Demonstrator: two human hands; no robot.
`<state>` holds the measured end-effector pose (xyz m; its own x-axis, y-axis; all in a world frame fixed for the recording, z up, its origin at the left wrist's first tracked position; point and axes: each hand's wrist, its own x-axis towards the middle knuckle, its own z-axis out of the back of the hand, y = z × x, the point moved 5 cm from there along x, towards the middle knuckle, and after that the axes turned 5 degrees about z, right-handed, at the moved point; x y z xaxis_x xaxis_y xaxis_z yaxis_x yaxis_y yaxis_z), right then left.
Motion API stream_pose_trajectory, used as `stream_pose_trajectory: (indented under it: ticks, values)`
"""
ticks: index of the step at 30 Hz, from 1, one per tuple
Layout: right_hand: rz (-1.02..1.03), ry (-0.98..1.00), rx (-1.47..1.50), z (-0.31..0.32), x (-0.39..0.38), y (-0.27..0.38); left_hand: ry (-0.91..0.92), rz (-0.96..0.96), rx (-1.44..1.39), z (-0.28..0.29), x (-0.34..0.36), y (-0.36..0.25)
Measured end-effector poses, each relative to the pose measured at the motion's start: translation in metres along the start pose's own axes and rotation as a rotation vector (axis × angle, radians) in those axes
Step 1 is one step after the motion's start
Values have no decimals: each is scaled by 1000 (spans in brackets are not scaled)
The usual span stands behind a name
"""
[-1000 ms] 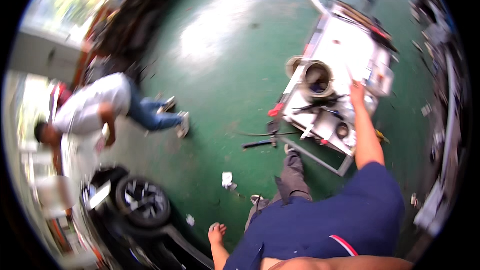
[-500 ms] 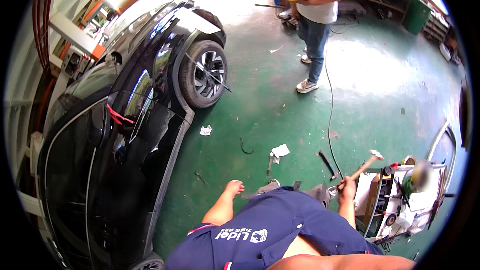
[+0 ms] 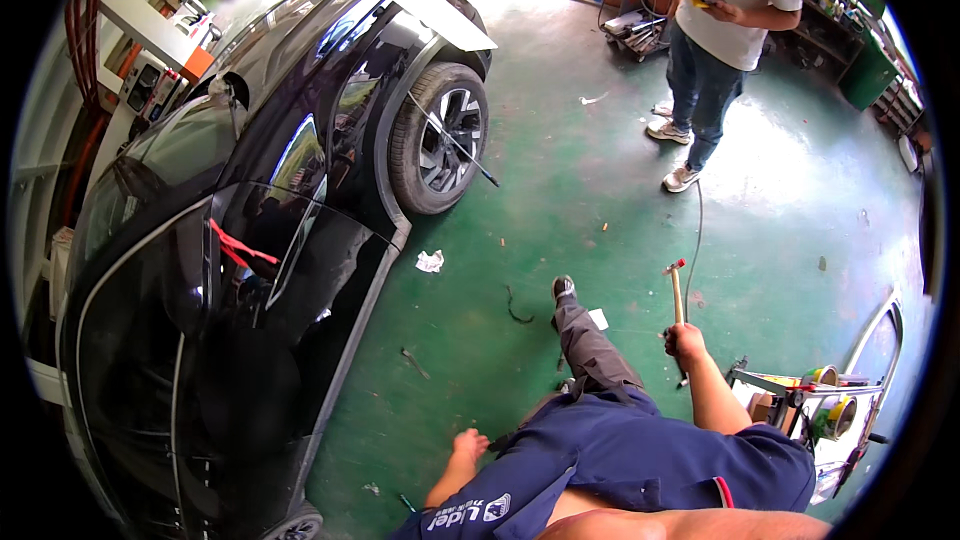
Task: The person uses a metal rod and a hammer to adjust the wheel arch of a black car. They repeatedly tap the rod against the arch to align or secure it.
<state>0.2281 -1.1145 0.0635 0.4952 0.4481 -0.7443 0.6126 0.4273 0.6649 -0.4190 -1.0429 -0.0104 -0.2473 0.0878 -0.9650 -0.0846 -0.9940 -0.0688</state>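
My right hand (image 3: 685,341) is closed round the wooden handle of a hammer (image 3: 678,292), held upright in front of me with its red-tipped head at the top. Low at my side hangs my left hand (image 3: 470,443), empty, its fingers loosely stretched. Left of me stands a black car (image 3: 250,340), with a red strap (image 3: 238,243) near its side mirror. A thin rod (image 3: 455,140) sticks out across its front wheel (image 3: 440,140). My leg (image 3: 592,340) is stretched forward over the green floor, partly covering a white scrap (image 3: 598,319).
A person in a white shirt (image 3: 730,15) stands ahead on the right, holding a dark device with a yellow edge. A cable (image 3: 699,230) runs along the floor. At my right are a cart (image 3: 800,385) with tape rolls and a curved frame (image 3: 880,335). Crumpled paper (image 3: 429,261) lies by the car.
I have stepped forward, one leg now extended. The hammer has gone from slanting right to upright, still in my right hand. The cart has slipped partly behind my body, and the view has shifted.
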Motion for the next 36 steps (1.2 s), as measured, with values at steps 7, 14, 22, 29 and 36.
stream_pose_trajectory:
  ticks: [7,14,22,29,36]
  values:
    - [-315,-14,-144,-129,144,-13,-164,14,5,13,-19,-73]
    - [-356,166,-512,-257,257,48,-289,-225,75,-14,-19,-322]
    - [-294,62,-666,-321,331,147,-15,-941,116,-166,-100,-739]
    - [72,108,-512,-459,342,257,-464,-1899,373,-267,-113,-963]
    - [713,272,-361,-621,430,252,-27,-2029,22,-301,-54,-1034]
